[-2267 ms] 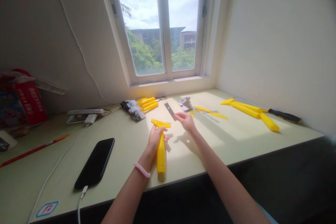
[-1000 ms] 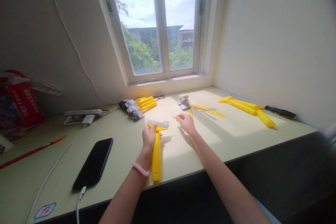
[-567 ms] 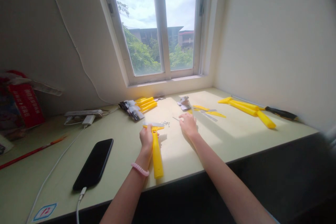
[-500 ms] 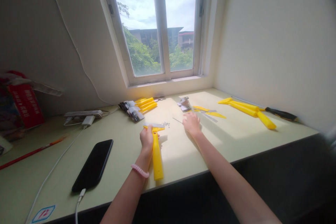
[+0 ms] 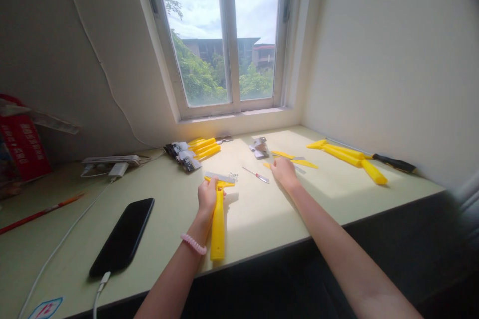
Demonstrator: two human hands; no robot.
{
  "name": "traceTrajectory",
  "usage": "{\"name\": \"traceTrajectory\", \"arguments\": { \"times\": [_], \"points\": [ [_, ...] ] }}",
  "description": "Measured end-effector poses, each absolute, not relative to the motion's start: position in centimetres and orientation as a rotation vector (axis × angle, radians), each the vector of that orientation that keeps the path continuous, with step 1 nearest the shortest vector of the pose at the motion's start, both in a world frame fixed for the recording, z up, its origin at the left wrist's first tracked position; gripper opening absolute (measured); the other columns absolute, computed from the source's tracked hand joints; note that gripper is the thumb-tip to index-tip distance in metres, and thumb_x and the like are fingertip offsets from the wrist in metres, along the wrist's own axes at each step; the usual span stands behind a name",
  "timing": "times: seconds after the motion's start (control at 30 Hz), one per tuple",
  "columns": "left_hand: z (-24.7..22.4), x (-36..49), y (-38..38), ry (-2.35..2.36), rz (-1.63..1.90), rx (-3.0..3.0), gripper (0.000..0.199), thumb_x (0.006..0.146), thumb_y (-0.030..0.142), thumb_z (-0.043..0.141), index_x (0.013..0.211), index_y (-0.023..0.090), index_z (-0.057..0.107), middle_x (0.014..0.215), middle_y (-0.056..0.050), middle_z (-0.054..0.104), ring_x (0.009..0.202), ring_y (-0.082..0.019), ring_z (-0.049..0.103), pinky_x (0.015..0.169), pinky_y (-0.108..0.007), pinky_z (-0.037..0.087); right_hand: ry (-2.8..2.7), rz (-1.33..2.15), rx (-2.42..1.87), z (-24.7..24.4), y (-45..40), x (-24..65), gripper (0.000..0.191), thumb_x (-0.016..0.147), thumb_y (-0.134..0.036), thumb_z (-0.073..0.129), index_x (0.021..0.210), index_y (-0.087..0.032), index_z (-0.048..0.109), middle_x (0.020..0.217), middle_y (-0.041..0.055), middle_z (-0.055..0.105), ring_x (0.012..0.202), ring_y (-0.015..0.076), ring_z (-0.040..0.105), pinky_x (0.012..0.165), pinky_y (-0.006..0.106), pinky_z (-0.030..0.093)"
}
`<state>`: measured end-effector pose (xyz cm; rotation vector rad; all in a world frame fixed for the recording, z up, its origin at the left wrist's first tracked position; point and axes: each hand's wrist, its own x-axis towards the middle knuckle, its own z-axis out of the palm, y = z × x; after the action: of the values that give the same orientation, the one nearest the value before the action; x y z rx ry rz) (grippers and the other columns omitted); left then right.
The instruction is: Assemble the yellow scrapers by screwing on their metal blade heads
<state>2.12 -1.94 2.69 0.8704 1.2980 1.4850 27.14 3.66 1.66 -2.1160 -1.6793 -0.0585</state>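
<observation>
The left hand [image 5: 208, 197] is clamped around the yellow scraper [image 5: 218, 224] just below its head, with the thumb up by the metal blade [image 5: 220, 177] that lies along the top; this grip probably keeps the blade from sliding. The handle points back toward the person, its end close to the front edge of the worktop [image 5: 254, 224].

Apart from it, the right hand [image 5: 283, 172] curls low beside the yellow plates [image 5: 307, 163] and loose grey strips; the fingertips are hidden, so whether they grip anything cannot be told. The small screwdriver [image 5: 258, 176] lies between the hands, seemingly laid within reach of both. The tiny screws [image 5: 234, 177] sit bunched just beyond the scraper head, likely so that they do not scatter.

Room for moving is greatest on the sunlit stretch between the scraper and the right forearm. Farther back, the carded scrapers [image 5: 198, 149] and crumpled packaging [image 5: 259, 147] limit reach toward the window. At the right, yellow handles [image 5: 350, 155] and a black-handled tool [image 5: 395, 163] line the wall; on the left, the phone [image 5: 121, 237] and its charging cable [image 5: 101, 286] bound the left forearm's space.
</observation>
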Motion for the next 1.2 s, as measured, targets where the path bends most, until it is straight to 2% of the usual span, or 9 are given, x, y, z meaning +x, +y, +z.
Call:
{"name": "traceTrajectory", "arguments": {
  "times": [0.1,0.4,0.5,0.57,0.67,0.8,0.97,1.1,1.2],
  "points": [
    [2.8,2.2,-2.0,1.287,1.474,0.877,0.015,0.076,0.026,0.055,0.067,0.015,0.05,0.043,0.003,0.049,0.034,-0.013,0.051,0.035,-0.021,0.038,-1.686,0.016,-2.059,1.8,3.7,27.4,0.019,0.079,-0.02,0.057,0.092,-0.012,0.068,0.091,0.0119,0.069,0.084,0.0198,0.062,0.067,0.024,0.038],
    [2.1,2.1,-1.6,1.264,1.446,0.91,0.017,0.076,0.029,0.057,0.07,0.015,0.051,0.046,0.002,0.052,0.036,-0.013,0.052,0.036,-0.022,0.04,-1.7,0.171,-2.155,5.0,3.6,26.6,0.014,0.067,-0.005,0.056,0.067,-0.015,0.066,0.077,0.0116,0.069,0.08,0.0222,0.065,0.063,0.026,0.041],
    [2.0,2.1,-1.5,1.251,1.455,0.903,0.018,0.074,0.03,0.059,0.069,0.015,0.051,0.046,0.002,0.052,0.036,-0.014,0.052,0.035,-0.023,0.038,-1.598,0.293,-1.795,6.9,3.4,25.0,0.011,0.064,-0.009,0.058,0.069,-0.017,0.064,0.078,0.0068,0.068,0.083,0.0207,0.064,0.071,0.028,0.046],
    [2.0,2.1,-1.6,1.249,1.462,0.908,0.019,0.074,0.031,0.06,0.068,0.015,0.052,0.046,0.001,0.052,0.036,-0.014,0.052,0.036,-0.022,0.038,-1.442,0.545,-1.455,7.8,3.0,23.4,0.01,0.064,-0.013,0.059,0.073,-0.018,0.06,0.078,0.0037,0.065,0.079,0.0185,0.063,0.073,0.03,0.049],
    [2.1,2.1,-1.8,1.256,1.47,0.945,0.02,0.075,0.032,0.058,0.068,0.014,0.053,0.048,0.001,0.053,0.037,-0.013,0.053,0.037,-0.022,0.039,-1.228,1.056,-0.994,8.3,1.9,20.4,0.025,0.057,-0.013,0.064,0.08,-0.02,0.056,0.077,-0.0014,0.06,0.072,0.0156,0.065,0.073,0.033,0.054],
    [2.2,2.0,-1.9,1.249,1.493,0.969,0.022,0.076,0.034,0.057,0.07,0.013,0.053,0.048,0.0,0.054,0.037,-0.013,0.052,0.038,-0.023,0.039,-1.196,1.344,-0.77,6.8,0.4,16.8,0.04,0.054,-0.014,0.068,0.092,-0.021,0.061,0.075,-0.0043,0.057,0.07,0.0143,0.065,0.079,0.035,0.053],
    [2.3,2.0,-2.0,1.197,1.545,0.946,0.024,0.074,0.036,0.06,0.074,0.013,0.055,0.053,-0.001,0.057,0.038,-0.012,0.051,0.041,-0.024,0.041,-1.416,1.174,-0.851,3.7,0.6,15.0,0.02,0.06,-0.028,0.069,0.077,-0.017,0.066,0.076,0.0011,0.065,0.071,0.0166,0.062,0.07,0.032,0.051],
    [2.5,2.1,-2.4,1.197,1.555,0.94,0.02,0.076,0.032,0.057,0.073,0.013,0.055,0.053,-0.001,0.056,0.039,-0.011,0.051,0.041,-0.023,0.04,-1.501,0.921,-0.964,2.7,1.1,15.2,0.008,0.067,-0.026,0.065,0.072,-0.02,0.067,0.081,0.0028,0.066,0.078,0.0172,0.061,0.072,0.03,0.049],
    [2.5,2.2,-2.5,1.184,1.542,0.924,0.021,0.077,0.032,0.057,0.071,0.013,0.054,0.052,0.0,0.054,0.039,-0.011,0.049,0.04,-0.023,0.039,-1.478,1.027,-1.014,2.9,0.7,15.5,0.003,0.067,-0.022,0.066,0.07,-0.022,0.065,0.088,0.0035,0.066,0.081,0.0167,0.061,0.072,0.028,0.049]
  ]
}}
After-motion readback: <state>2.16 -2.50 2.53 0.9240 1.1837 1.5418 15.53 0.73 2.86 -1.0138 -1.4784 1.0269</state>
